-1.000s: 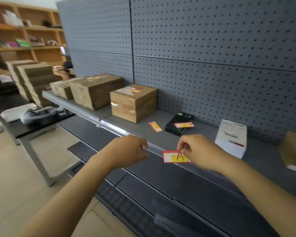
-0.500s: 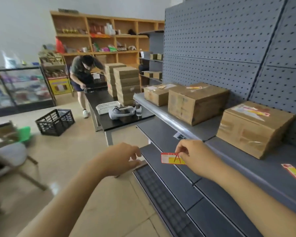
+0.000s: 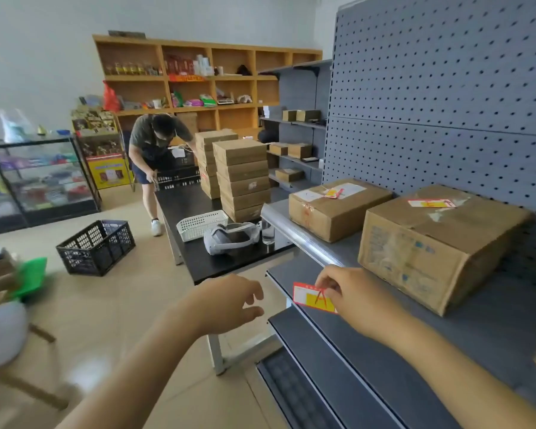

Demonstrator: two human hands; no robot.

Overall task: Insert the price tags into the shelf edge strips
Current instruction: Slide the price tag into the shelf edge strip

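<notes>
My right hand (image 3: 358,297) pinches a red and yellow price tag (image 3: 311,298) by its right end, just in front of the grey shelf's clear edge strip (image 3: 300,238). The tag hangs a little below and in front of the strip and does not touch it. Left of the tag, my left hand (image 3: 229,303) hovers with loosely curled fingers apart, and nothing is in it. More price tags lie on top of the near cardboard box (image 3: 437,243) and the far cardboard box (image 3: 334,205) on the shelf.
Lower grey shelves (image 3: 338,366) step out below my hands. A black table (image 3: 198,230) at the shelf's left end carries a white basket, a headset, a glass and stacked boxes. A person (image 3: 155,156) bends over a crate behind it. A black crate (image 3: 96,246) sits on the floor.
My view has swung left along the shelf, from the pegboard section to its left end. My right hand keeps hold of the tag. My left hand has come off the strip and opened.
</notes>
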